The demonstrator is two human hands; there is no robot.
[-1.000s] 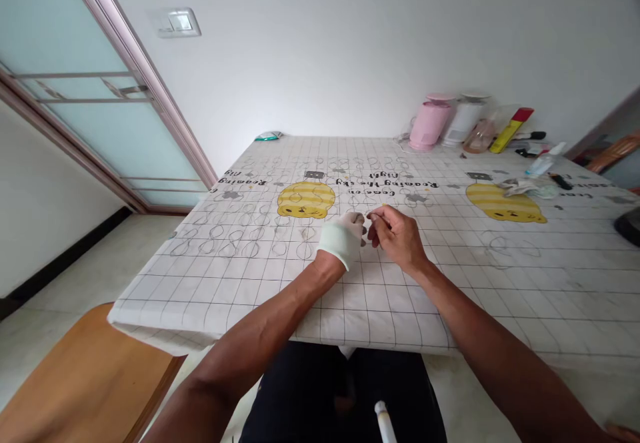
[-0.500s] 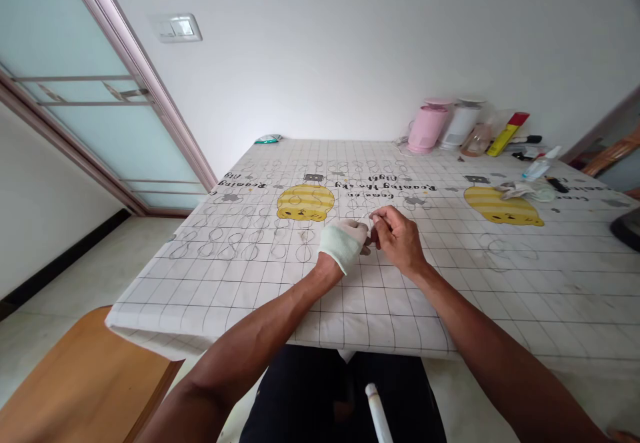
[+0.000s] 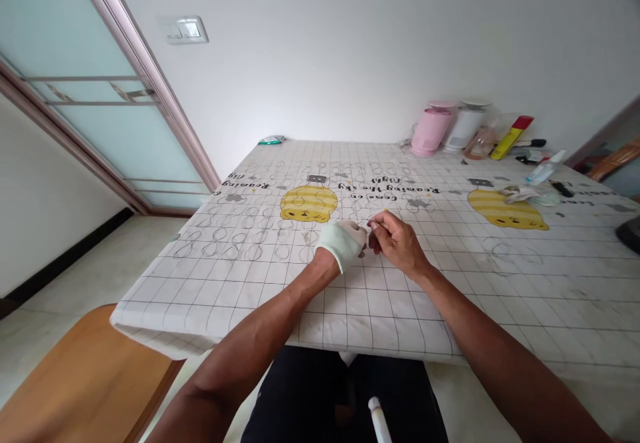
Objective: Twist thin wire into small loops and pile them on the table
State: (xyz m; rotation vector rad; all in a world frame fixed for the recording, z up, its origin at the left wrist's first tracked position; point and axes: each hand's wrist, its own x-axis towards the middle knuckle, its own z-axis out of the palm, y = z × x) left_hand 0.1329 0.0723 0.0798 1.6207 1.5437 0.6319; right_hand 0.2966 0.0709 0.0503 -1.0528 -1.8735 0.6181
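Note:
My left hand (image 3: 345, 242), in a pale knitted glove, is closed over the table with its fingers pinched together. Just to its right, my bare right hand (image 3: 393, 238) pinches with thumb and forefinger, the fingertips almost meeting the left ones. Whatever lies between the fingers is too thin and small to make out. Thin grey wire-like loops (image 3: 234, 244), several bent like a figure eight, lie in rows on the tablecloth (image 3: 240, 310) left of and beyond my hands. More loose thin coils (image 3: 513, 253) lie to the right.
At the back right stand a pink cylindrical device (image 3: 431, 130), a white one (image 3: 465, 128), a yellow and red box (image 3: 511, 138) and a clear bottle (image 3: 546, 166). A crumpled glove (image 3: 537, 194) lies before them. A green packet (image 3: 271, 140) sits at the far left, a wooden stool (image 3: 95, 376) below.
My fingertips have shifted slightly and stay close together, both hands still pinched. The whole view has moved a little with my head.

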